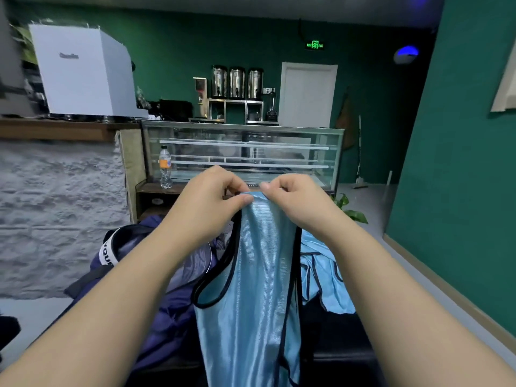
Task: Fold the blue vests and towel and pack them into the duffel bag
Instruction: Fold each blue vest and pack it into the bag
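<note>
A light blue vest point(251, 289) with dark piping hangs lengthwise in front of the person, held up by its top edge. The left hand point(215, 196) pinches that edge between thumb and curled fingers, and the right hand point(296, 199) pinches it just beside, so the two hands nearly touch above the vest. The cloth drops straight down between the forearms and runs out of view at the bottom.

Left of the vest, and partly behind the left forearm, lies a dark blue duffel bag point(145, 275) with a white lettered band near its far end. Right of the vest, more light blue fabric point(324, 277) lies crumpled on a dark surface point(340, 339); whether it is one garment or several cannot be told.

Beyond the vest stands a glass display case point(243, 152), with a clear plastic bottle point(165, 171) on a low wooden shelf at its left end. Left of the case is a rough grey stone-faced counter point(55, 213) bearing a white machine point(81, 71). Behind the case, three steel urns point(237, 82) stand against a green wall, beside a white door point(307, 93). Right of the vest, grey floor point(377, 219) runs along a green wall towards the door.
</note>
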Available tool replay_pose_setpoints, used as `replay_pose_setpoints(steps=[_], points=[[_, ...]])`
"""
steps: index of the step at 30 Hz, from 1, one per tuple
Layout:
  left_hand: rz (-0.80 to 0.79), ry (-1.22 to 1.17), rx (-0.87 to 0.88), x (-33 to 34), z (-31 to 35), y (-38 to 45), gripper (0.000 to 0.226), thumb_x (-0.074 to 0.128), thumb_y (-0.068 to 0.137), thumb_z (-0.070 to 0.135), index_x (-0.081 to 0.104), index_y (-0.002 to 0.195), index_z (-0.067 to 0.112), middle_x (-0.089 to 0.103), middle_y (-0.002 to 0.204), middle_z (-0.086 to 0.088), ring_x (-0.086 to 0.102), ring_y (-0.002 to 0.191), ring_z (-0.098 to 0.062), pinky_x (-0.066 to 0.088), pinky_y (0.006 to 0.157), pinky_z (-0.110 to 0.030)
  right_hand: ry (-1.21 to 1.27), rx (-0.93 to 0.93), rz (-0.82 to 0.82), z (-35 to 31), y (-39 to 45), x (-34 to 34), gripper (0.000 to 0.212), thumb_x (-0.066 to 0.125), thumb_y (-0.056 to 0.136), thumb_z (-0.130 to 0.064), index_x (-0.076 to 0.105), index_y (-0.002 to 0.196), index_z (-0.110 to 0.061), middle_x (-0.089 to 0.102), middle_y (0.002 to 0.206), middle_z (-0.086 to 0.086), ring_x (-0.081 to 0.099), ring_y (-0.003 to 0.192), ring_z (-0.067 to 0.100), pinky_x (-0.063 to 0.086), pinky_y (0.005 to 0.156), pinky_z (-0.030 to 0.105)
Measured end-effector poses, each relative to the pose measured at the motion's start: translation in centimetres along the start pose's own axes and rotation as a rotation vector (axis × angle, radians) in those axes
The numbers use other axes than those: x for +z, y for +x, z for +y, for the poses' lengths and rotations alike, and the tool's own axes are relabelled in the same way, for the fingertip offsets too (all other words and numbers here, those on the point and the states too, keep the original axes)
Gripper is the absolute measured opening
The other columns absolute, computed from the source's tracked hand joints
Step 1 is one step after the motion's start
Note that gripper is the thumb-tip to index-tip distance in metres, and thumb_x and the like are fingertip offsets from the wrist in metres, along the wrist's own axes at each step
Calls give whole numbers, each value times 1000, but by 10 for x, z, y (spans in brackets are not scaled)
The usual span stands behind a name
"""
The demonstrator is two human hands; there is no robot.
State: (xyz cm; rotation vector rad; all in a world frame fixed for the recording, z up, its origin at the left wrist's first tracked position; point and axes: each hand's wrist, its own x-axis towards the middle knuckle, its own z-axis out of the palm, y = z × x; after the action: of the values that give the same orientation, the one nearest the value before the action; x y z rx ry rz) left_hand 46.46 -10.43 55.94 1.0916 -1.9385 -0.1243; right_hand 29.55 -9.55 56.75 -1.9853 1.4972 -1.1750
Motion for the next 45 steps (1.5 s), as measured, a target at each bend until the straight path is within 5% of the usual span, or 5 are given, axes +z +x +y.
replay_pose_setpoints(steps=[9, 17, 24, 30, 45], points=[[-336, -591, -167, 26, -13, -18, 29, 67, 87, 21, 53, 111, 15, 58, 70, -19, 52, 46, -21, 46, 47, -26, -4, -96, 108, -13, 4, -8, 26, 50, 98, -37, 55, 76, -24, 43, 58, -12, 40, 47, -1, 29, 49, 19], [-686, 502, 79, 45, -47, -44, 32, 47, 95, 46, 58, 96, 15, 66, 107, -6, 59, 102, -24, 36, 72, -30, 65, -61, 244, 11, 13, -27, 20, 45, 100, -35, 56, 96, -19, 42, 70, -17, 39, 60, -4, 32, 58, 20], [-530, 700, 510, -6, -47, -34, 86, -8, 73, 83, 53, 89, 25, 51, 89, 8, 58, 90, -16, 46, 75, -33, 12, -42, 387, 15, 15, -55, 25, 51, 98, -34, 63, 89, -14, 60, 86, -7, 53, 79, 8, 38, 67, 25], [-289, 613, 872, -52, -3, -30, 33, 33, 98, 48, 43, 74, 28, 39, 71, 13, 38, 69, -9, 33, 63, -23, 9, -69, 437, -9, 4, -80, 30, 47, 99, -36, 58, 78, -17, 56, 74, -8, 50, 66, 6, 39, 61, 24], [-314, 126, 515, -50, 0, -40, 24, 45, 87, 62, 59, 95, 45, 56, 93, 26, 56, 84, 4, 41, 71, -13, 19, -95, 390, -25, -7, -106, 25, 52, 97, -39, 61, 80, -24, 64, 82, 0, 57, 75, 14, 45, 67, 28]])
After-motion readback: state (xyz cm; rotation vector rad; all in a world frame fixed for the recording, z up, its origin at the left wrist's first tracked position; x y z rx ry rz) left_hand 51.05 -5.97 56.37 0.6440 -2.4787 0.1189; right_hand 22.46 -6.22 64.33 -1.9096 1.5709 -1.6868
